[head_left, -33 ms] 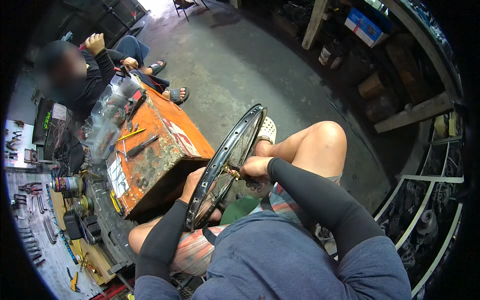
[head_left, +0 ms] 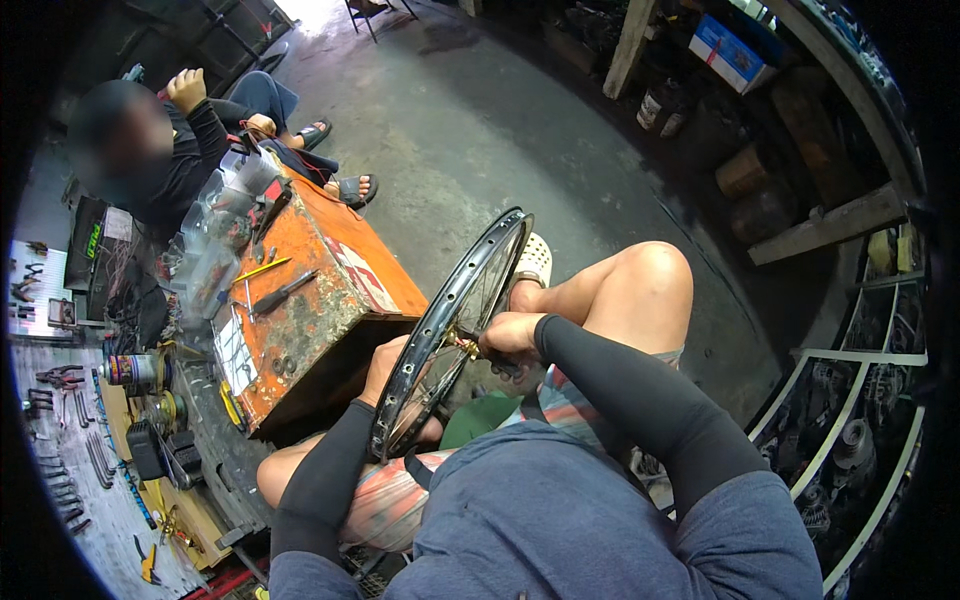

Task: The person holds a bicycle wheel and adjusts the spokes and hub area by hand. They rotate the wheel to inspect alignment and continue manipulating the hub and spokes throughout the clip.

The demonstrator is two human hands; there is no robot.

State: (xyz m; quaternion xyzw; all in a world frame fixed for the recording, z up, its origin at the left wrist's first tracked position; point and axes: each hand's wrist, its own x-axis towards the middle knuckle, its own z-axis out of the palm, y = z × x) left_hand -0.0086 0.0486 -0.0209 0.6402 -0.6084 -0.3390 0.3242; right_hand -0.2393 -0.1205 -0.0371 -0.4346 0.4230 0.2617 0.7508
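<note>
While the left hand (head_left: 385,362) grips the upright wheel rim (head_left: 452,318) (edge-on, leaning away), the right hand (head_left: 508,335) pinches a brass nipple (head_left: 466,345) at its spokes.

The left hand (head_left: 385,365) is largely hidden behind the wheel rim (head_left: 450,320). What the right hand (head_left: 510,335) pinches is too small to identify.
</note>
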